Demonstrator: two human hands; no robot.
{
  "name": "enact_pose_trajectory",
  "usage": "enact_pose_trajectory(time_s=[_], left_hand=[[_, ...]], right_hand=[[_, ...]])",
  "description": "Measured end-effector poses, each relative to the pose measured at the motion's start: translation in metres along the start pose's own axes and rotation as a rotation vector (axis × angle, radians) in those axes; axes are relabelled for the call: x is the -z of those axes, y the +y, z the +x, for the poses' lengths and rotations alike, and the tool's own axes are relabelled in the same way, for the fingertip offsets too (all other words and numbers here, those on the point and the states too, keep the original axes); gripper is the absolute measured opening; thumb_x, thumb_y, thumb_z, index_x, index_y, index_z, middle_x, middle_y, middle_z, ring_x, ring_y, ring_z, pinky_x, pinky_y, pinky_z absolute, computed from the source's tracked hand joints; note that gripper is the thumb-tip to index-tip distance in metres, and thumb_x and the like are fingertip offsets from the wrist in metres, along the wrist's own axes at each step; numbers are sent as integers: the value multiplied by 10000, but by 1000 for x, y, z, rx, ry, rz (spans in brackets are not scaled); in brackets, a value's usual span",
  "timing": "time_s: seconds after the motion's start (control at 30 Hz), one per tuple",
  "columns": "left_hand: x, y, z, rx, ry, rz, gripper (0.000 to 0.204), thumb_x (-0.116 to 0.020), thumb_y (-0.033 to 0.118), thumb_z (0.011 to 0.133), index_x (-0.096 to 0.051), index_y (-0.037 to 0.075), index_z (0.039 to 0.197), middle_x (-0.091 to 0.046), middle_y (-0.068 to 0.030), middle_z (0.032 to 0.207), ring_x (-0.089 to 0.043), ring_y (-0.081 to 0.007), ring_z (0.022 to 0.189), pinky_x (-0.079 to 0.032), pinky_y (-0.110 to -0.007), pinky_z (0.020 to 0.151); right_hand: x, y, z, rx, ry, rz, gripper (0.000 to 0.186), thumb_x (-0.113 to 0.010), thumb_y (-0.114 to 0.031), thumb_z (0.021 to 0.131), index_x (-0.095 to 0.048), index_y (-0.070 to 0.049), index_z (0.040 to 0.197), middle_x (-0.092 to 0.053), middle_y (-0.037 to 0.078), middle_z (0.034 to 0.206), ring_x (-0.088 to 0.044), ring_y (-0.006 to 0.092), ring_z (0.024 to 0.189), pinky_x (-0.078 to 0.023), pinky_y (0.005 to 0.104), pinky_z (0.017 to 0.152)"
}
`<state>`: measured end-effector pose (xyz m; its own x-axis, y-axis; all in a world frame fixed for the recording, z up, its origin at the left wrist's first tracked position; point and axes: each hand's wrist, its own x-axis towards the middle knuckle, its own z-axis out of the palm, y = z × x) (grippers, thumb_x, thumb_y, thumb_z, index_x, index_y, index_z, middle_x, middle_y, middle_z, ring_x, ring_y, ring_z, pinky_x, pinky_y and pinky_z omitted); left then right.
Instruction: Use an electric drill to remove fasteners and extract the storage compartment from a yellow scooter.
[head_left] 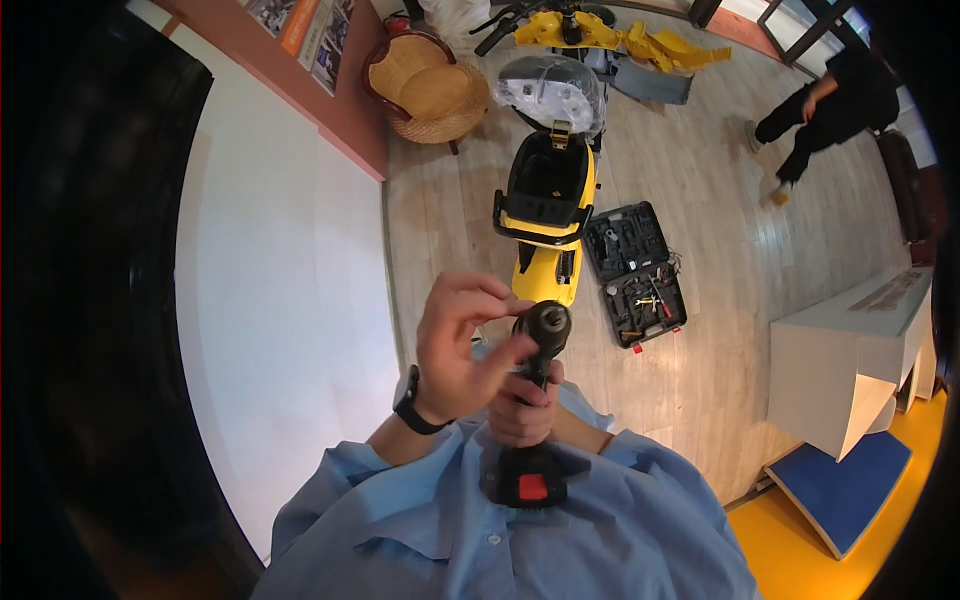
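Note:
My right hand [522, 412] is wrapped round the grip of a black cordless drill [546, 325]. The drill stands upright before my chest, its chuck turned up toward me. Below the grip, its battery [525, 487] shows a red patch. My left hand [458, 345], with a dark watch [408, 405] on the wrist, is raised just left of the drill's head. Its fingers are bent but apart, and the thumb is slightly blurred. One fingertip is close to the drill's head; whether it touches, I cannot tell.
Ahead stands a yellow scooter [545, 275] with its seat box uncovered. Right of it lies an open black tool case [640, 275]. Yellow body panels [675, 50] are farther back. A wicker chair [425, 90] stands at the far left, a person [830, 110] at the far right.

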<state>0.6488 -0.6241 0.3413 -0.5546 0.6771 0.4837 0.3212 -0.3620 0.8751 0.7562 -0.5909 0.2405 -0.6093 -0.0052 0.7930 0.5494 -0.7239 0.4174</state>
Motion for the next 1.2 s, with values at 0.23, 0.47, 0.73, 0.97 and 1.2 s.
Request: enact_pose_trajectory(time_s=[0.23, 0.47, 0.73, 0.97, 1.2], left_hand=[[-13, 5, 21, -34, -37, 6, 613, -845, 218, 772, -439, 13, 1181, -460, -139, 1130, -549, -128, 796, -497, -284, 754], [-47, -15, 13, 404, 6, -203, 595, -779, 506, 795, -578, 30, 1090, -584, -36, 974, -526, -83, 823, -425, -237, 733], [-28, -76, 39, 556, -217, -345, 681, -557, 690, 866, -572, 37, 1062, -539, -10, 850, -501, -78, 713, -418, -227, 634], [-2, -149, 90, 757, -461, -382, 728, -570, 719, 840, -565, 28, 1069, -591, -46, 976, -541, -109, 869, -443, -273, 772], [25, -207, 127, 845, -482, -817, 603, -542, 605, 914, -552, 18, 1054, -582, -67, 972, -533, -123, 879, -439, -274, 793]], right_hand=[[-9, 1, -7, 46, 97, 10, 455, -618, -368, 875, -573, 36, 1079, -428, -70, 483, -388, 36, 343, -356, 202, 341], [-19, -18, -13, 31, 72, 27, 431, -605, -404, 929, -578, 2, 1071, -523, -32, 574, -492, 79, 429, -451, 247, 436], [1, -57, -3, 177, 2, -20, 477, -641, -433, 901, -563, 1, 1080, -475, -81, 518, -422, 31, 374, -385, 192, 377], [37, -113, 9, 370, 98, -123, 475, -622, -460, 906, -580, 1, 1012, -463, -61, 512, -415, 43, 364, -385, 195, 348], [80, -165, 55, 572, -97, -330, 397, -621, -382, 901, -587, -9, 1034, -490, -46, 541, -462, 72, 391, -418, 232, 384]])
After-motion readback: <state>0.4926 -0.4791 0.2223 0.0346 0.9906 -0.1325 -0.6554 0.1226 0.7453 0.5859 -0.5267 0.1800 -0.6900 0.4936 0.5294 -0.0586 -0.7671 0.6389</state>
